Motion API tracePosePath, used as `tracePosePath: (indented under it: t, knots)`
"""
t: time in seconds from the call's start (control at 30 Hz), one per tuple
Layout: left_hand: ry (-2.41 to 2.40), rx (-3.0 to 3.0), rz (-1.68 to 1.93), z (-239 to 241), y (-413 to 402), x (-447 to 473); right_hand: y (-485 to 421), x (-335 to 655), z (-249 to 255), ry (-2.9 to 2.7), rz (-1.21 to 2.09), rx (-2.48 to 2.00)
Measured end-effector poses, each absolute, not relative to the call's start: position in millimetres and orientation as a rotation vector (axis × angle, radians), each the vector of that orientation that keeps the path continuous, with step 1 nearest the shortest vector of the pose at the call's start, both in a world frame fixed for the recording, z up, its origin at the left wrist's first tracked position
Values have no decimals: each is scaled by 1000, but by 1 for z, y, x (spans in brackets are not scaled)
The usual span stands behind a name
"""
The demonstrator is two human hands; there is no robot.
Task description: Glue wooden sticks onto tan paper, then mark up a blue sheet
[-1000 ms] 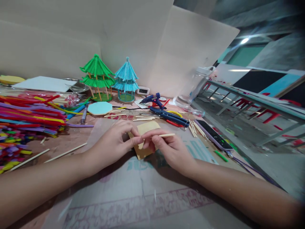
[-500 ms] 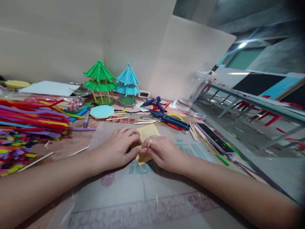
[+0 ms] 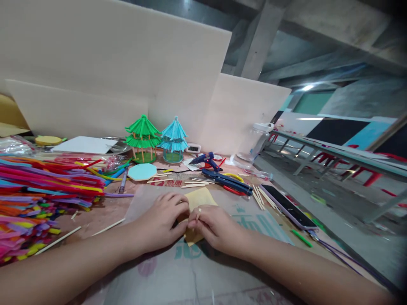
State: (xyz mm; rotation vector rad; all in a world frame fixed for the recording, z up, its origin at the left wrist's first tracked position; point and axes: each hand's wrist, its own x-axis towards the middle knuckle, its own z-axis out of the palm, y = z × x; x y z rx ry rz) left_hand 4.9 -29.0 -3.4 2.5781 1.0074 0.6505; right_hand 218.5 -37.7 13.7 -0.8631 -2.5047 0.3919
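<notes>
My left hand (image 3: 162,222) rests on a yellow-tan flat piece (image 3: 199,199) on the table, fingers curled and pressing its left edge. My right hand (image 3: 216,226) pinches a short wooden stick (image 3: 198,213) and holds it upright on the same piece, right beside my left fingertips. The near part of the piece is hidden under both hands. More short sticks (image 3: 193,182) lie scattered just behind it.
A big heap of coloured pipe cleaners (image 3: 41,186) fills the left. Green (image 3: 142,137) and blue (image 3: 173,139) model pavilions stand at the back, with a pale blue octagon (image 3: 142,171), a blue glue gun (image 3: 206,160), cutters (image 3: 227,181) and a phone (image 3: 288,206) to the right.
My right hand turned the stick from lying sideways to standing upright on the piece. The view has tilted upward, so the hands sit lower in the picture.
</notes>
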Motion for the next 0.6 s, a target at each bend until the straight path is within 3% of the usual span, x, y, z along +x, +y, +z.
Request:
tracePosePath:
  t: [0.6]
  knots:
    - [1012,2562,645,-2,-30,5,-36,218,12,-2507,338,-858]
